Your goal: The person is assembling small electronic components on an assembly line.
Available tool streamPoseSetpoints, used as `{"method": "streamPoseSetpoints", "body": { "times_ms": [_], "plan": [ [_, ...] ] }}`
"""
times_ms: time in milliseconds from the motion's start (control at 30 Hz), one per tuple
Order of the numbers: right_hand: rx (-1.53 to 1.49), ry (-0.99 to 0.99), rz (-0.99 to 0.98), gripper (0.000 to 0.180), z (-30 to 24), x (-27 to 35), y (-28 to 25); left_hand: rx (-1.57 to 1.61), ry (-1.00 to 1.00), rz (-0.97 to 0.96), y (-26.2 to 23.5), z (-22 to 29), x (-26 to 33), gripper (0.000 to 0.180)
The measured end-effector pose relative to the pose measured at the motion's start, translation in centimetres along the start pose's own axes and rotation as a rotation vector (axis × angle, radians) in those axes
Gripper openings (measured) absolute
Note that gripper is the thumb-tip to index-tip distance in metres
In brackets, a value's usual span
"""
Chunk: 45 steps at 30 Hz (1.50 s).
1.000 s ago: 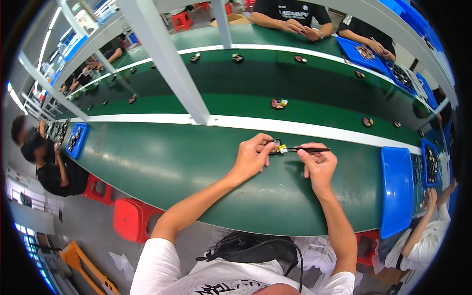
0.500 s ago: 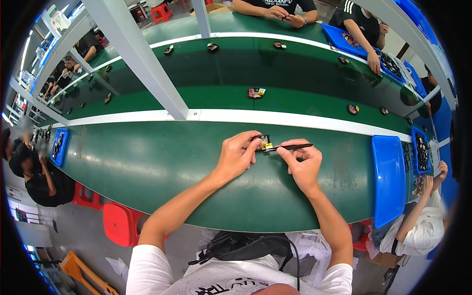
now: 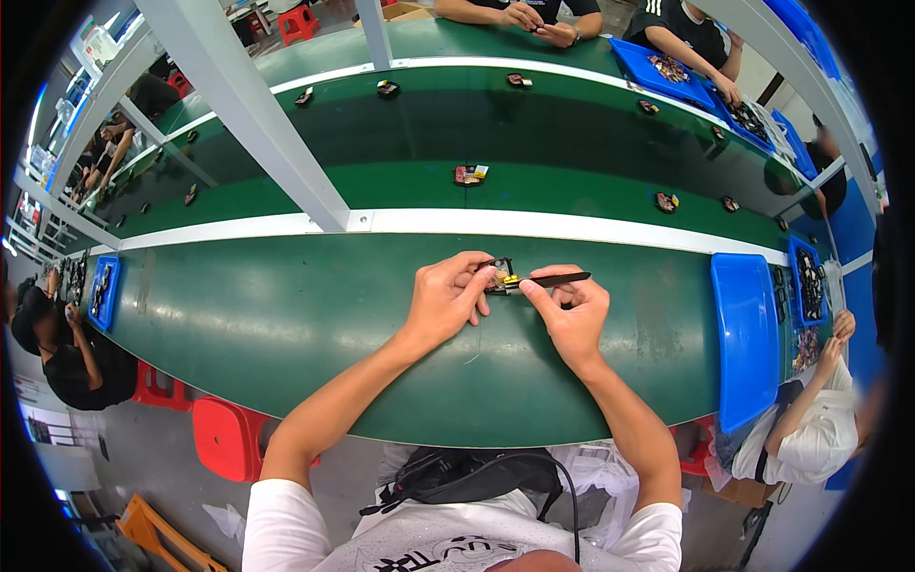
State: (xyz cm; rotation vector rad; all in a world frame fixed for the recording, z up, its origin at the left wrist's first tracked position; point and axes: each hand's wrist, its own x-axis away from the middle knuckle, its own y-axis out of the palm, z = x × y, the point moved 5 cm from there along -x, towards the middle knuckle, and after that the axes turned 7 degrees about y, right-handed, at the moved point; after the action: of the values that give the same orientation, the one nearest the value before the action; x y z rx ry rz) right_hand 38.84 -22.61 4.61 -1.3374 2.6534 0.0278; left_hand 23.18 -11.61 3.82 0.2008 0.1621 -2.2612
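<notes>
1. Green surface [image 3: 286, 324] is carrying both hands near its middle.
2. Left hand [image 3: 448, 296] is closing its grip on a small dark part [image 3: 499, 275] with a yellow piece, held just above the surface.
3. Right hand [image 3: 570, 310] is pinching a thin black tool [image 3: 553, 279], its tip touching the part.
4. Judging by this, fitting is under way, not finished.
5. Blue tray [image 3: 743, 334] is lying to the right.
6. Farther off, 1 similar part [image 3: 469, 173] is resting on the belt [image 3: 572, 143].
</notes>
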Motion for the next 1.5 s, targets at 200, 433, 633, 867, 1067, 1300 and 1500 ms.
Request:
{"method": "streamPoseSetpoints", "body": {
  "times_ms": [200, 433, 633, 867, 1067, 1300, 1500],
  "plan": [
    [-0.008, 0.015, 0.003, 0.013, 0.4, 0.0, -0.5, -0.007, -0.008, -0.004, 0.6, 0.2, -0.1, 0.021],
    [-0.142, 0.207, -0.051, 0.014, 0.3, -0.1, -0.6, 0.024, 0.015, -0.016, 1.3, 0.2, -0.1, 0.023],
    [-0.208, 0.303, -0.076, 0.015, 1.0, -0.3, -1.2, 0.050, 0.079, 0.005, 2.0, 0.1, -0.1, 0.020],
    [-0.229, 0.332, -0.081, 0.014, 0.9, -0.5, -1.9, 0.019, 0.095, 0.013, 2.5, 0.0, -0.2, 0.021],
    [-0.214, 0.349, -0.078, 0.014, 0.7, -0.6, -2.3, 0.021, 0.071, -0.007, 2.7, 0.3, -0.4, 0.023],
    [-0.215, 0.380, -0.066, 0.014, 1.0, -0.7, -2.7, -0.008, 0.070, -0.019, 3.2, 0.3, -0.6, 0.024],
    [-0.237, 0.391, -0.060, 0.017, 0.9, -0.8, -3.1, 0.010, 0.103, 0.011, 3.6, 0.1, -0.7, 0.024]
  ]
}}
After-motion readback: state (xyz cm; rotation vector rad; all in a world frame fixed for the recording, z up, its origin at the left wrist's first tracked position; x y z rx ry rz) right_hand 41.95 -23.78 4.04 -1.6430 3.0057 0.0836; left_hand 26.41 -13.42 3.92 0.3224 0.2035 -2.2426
